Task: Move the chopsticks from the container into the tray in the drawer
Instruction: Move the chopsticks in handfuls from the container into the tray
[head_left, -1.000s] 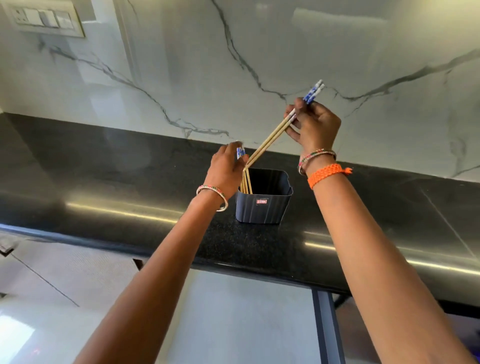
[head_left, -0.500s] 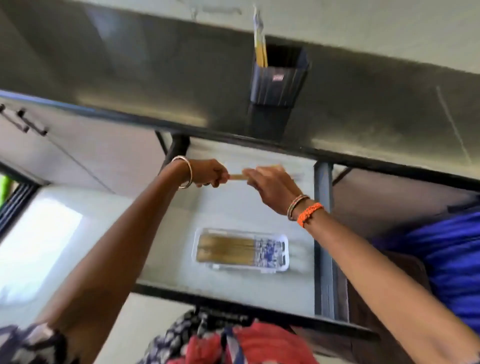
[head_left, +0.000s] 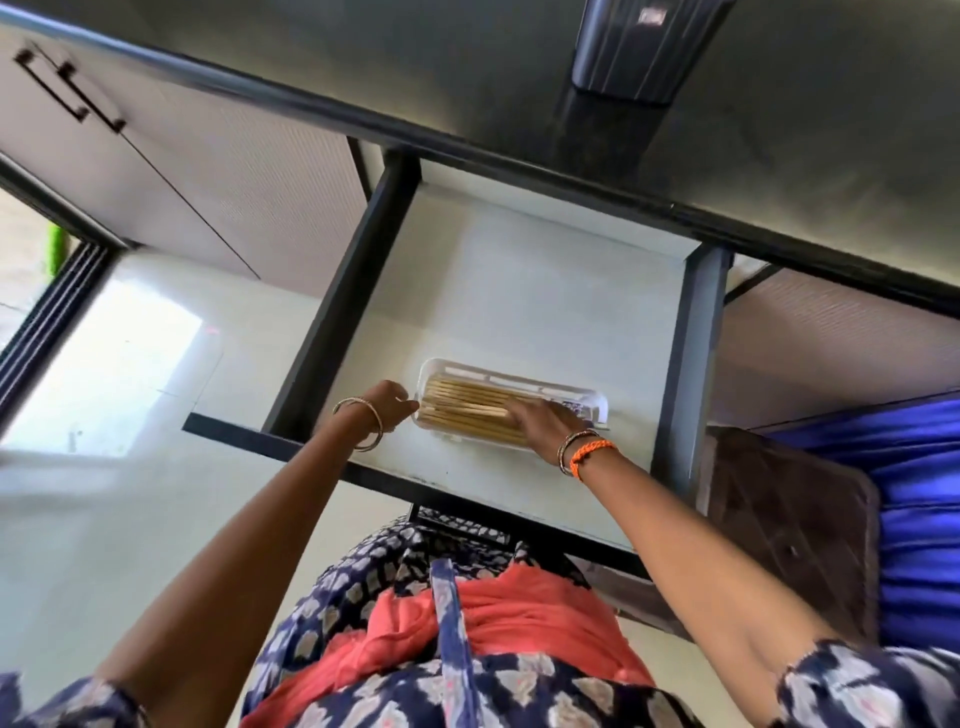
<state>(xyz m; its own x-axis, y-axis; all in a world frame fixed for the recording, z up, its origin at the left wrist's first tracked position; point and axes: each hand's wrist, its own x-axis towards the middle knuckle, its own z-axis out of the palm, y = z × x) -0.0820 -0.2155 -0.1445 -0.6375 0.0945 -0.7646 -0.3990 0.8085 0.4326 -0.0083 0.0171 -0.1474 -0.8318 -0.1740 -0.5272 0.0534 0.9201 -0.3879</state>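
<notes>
A clear plastic tray (head_left: 519, 375) lies in the open drawer (head_left: 545, 301), filled with several wooden chopsticks (head_left: 467, 400) lying side by side. My right hand (head_left: 545, 421) rests flat on the right part of the chopsticks, covering their blue ends. My left hand (head_left: 392, 405) is at the tray's left end, a fingertip touching its rim; its grip is hidden. The dark ribbed container (head_left: 644, 52) stands on the black counter (head_left: 415, 62) above the drawer; its top is out of view.
Dark frame rails run along both drawer sides. A cabinet door with black handles (head_left: 67, 88) is at the upper left. A brown board (head_left: 789, 519) and blue cloth (head_left: 924, 519) sit at the right. My patterned clothing fills the bottom.
Both hands carried a pair of chopsticks from the container down to the drawer and have lowered onto the tray. The view swung from the counter down to the drawer.
</notes>
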